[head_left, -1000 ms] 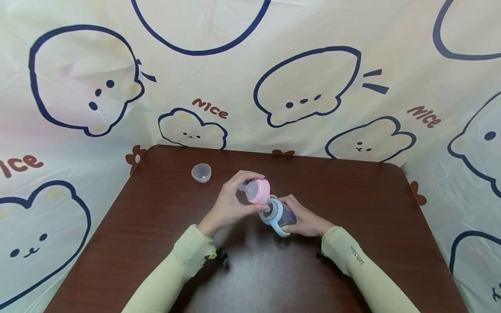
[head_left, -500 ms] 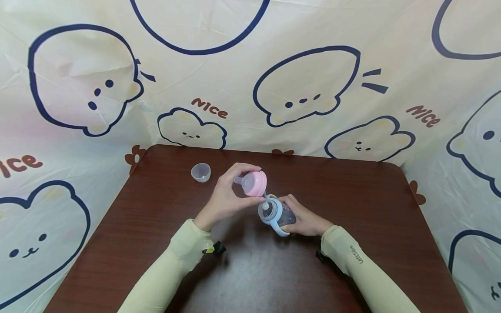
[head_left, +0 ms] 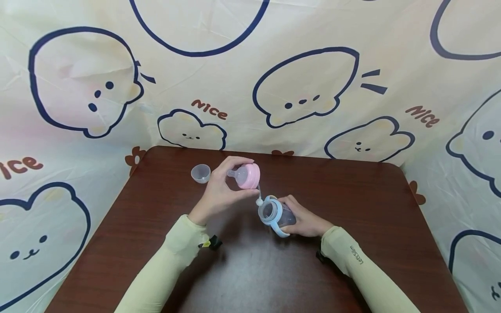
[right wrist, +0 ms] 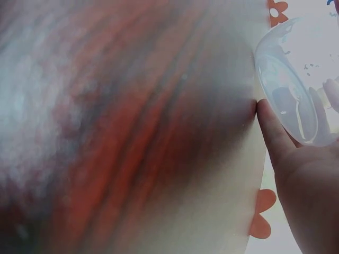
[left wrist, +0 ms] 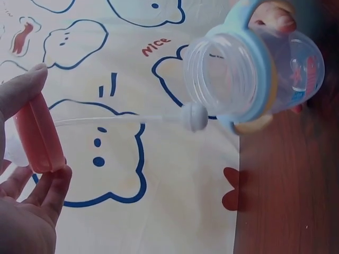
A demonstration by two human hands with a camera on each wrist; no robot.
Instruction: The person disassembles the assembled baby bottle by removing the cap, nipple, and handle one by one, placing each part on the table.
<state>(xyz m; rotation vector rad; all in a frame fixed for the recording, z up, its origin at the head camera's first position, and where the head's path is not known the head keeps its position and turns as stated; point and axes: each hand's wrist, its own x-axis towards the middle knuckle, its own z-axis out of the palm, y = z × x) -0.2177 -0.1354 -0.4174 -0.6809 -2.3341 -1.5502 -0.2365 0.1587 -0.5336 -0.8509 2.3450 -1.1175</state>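
Observation:
Between thumb and fingers, my left hand pinches the pink collar of a baby bottle's nipple top. Its clear nipple points left. From the collar a thin straw with a white weighted end hangs down, apart from the bottle's mouth. My right hand grips the clear baby bottle, which has a light-blue handle ring. The bottle is tilted with its uncovered mouth toward the left hand. In the right wrist view, the bottle's base end shows beside the right hand's fingers.
A small clear dome-shaped cap lies on the brown table at the back left, just beyond the left hand. A printed cloth stands behind and beside the table.
My left hand has moved up and left with the pink nipple top, and the straw's weighted end has come out of the bottle's mouth. The right hand and bottle have stayed nearly still.

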